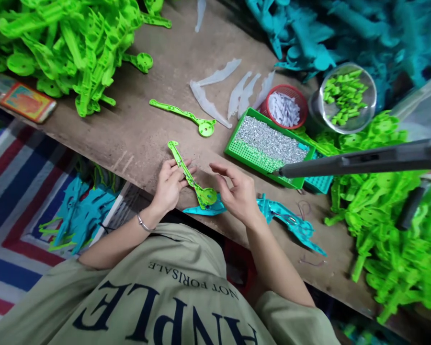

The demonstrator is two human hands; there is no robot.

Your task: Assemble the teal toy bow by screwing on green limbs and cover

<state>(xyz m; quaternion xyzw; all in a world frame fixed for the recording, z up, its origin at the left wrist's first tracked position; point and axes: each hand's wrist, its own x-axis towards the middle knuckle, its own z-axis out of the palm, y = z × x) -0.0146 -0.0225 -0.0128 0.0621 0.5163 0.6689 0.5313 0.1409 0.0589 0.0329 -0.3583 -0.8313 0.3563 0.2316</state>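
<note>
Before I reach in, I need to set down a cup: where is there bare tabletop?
Bare tabletop lies between the left green pile, the lone green piece and the left hand. Crowded: around the green tray, red basket, clear tub and teal pile.

Held in left hand (pixel 170 186): long, slim lime-green plastic piece (pixel 189 178), small hook at far end, ribbed open channel along length, shallow round cup at near end. Slanted from beyond left hand down toward right hand (pixel 237 190), cup in gap between both, just short of right hand. Lower, partly under cup: teal plastic piece (pixel 280 211), long, curved, pointed toward left hand, middle hidden behind right hand, hollow inner side up, tapering off past right hand.
</note>
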